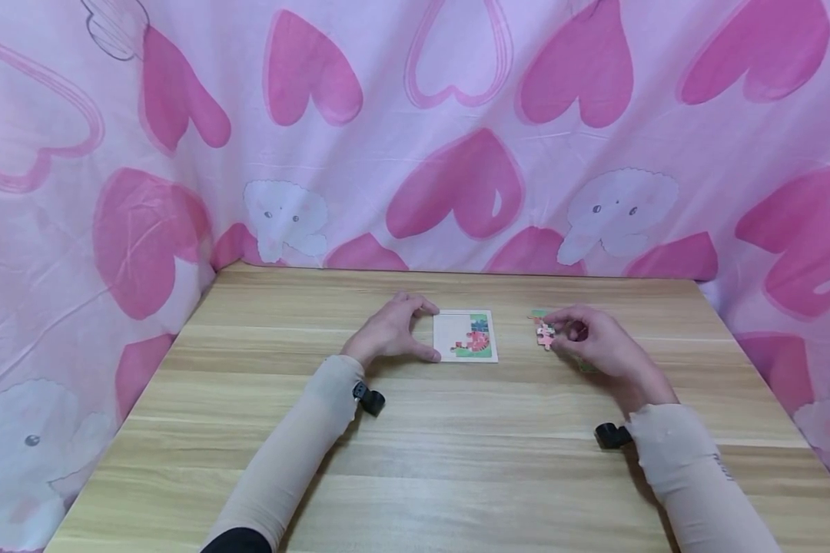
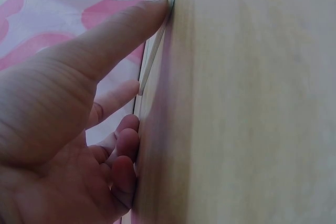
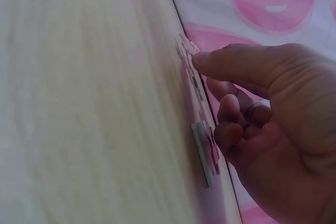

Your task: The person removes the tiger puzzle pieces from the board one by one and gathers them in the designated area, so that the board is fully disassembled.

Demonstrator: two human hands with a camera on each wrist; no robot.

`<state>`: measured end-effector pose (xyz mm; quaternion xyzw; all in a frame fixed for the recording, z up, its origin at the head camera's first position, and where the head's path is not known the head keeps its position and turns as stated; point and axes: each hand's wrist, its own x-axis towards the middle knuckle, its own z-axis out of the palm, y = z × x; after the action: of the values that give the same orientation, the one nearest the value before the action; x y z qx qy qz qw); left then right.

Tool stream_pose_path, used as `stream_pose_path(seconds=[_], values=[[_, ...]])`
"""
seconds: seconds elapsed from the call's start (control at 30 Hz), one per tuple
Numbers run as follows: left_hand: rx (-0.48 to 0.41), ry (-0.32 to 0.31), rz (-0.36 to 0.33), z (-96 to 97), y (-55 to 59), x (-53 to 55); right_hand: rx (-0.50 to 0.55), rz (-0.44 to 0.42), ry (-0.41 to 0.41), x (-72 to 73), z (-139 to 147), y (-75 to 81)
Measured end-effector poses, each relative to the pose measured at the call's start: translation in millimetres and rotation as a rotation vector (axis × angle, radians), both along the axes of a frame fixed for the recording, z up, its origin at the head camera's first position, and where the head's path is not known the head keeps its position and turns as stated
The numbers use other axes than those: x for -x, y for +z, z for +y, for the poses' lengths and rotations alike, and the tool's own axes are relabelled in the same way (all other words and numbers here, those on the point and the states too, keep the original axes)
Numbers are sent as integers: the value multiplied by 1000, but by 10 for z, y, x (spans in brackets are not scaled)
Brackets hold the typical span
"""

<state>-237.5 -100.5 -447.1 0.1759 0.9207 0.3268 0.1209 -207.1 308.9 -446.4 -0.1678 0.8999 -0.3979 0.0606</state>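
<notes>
In the head view a puzzle board [image 1: 449,326] with a pale rim lies flat on the table, its right part filled with green, blue and red pieces. My left hand [image 1: 390,330] holds the board at its left side, thumb at the near corner and forefinger at the far one. Off to the right, my right hand [image 1: 595,342] pinches a pink jigsaw puzzle piece [image 1: 545,336] between thumb and forefinger, close over the table. In the right wrist view the piece [image 3: 188,56] shows at the fingertips, seen edge-on. The other fingers of that hand are curled inward.
Beneath and beside my right hand lie loose puzzle pieces [image 1: 539,314], partly hidden by it. The right wrist view shows some stacked pieces [image 3: 205,153] near the curled fingers. A pink heart-patterned curtain [image 1: 449,184] hangs along the far edge of the wooden table [image 1: 449,461].
</notes>
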Motion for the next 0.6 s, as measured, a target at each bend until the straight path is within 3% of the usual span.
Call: stream_pose_path(seconds=[0.6], values=[[-1, 1, -1, 6, 1, 8, -83, 16, -3, 24, -17, -20]])
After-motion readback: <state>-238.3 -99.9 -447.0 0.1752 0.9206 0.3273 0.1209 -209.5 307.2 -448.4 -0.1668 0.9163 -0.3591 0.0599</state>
